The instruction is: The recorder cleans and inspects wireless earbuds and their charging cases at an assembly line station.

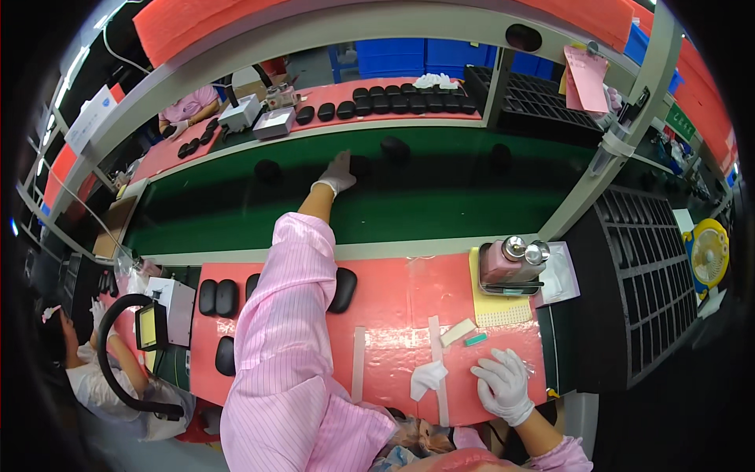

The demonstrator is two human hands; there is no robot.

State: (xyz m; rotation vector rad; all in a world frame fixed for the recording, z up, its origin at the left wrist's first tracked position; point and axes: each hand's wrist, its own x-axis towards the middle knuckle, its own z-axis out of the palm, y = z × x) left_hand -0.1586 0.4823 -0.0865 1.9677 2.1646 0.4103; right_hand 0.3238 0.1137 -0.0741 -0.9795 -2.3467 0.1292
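My left hand [338, 174], in a white glove, is stretched out over the green conveyor belt [440, 208]. Its fingers extend beside a dark rounded case [359, 166]; whether they touch it is unclear. Other black cases ride the belt: one [268, 171] to the left, another [395, 149] farther right and a third [500, 156] beyond. My gloved right hand [504, 385] lies loosely open on the red mat [393, 291], holding nothing. Near it are a crumpled white cloth [428, 379], a cream strip [458, 332] and a small green block [476, 340]. My left sleeve partly hides black cases [342, 290] on the mat.
Metal-topped pump bottles [513, 259] stand in a tray at the mat's right. A black compartment rack [649, 275] and a yellow fan [709, 256] are beyond. A lamp with a black curved arm [106, 354] stands left, near a co-worker [118, 370]. A frame post [605, 149] rises at right.
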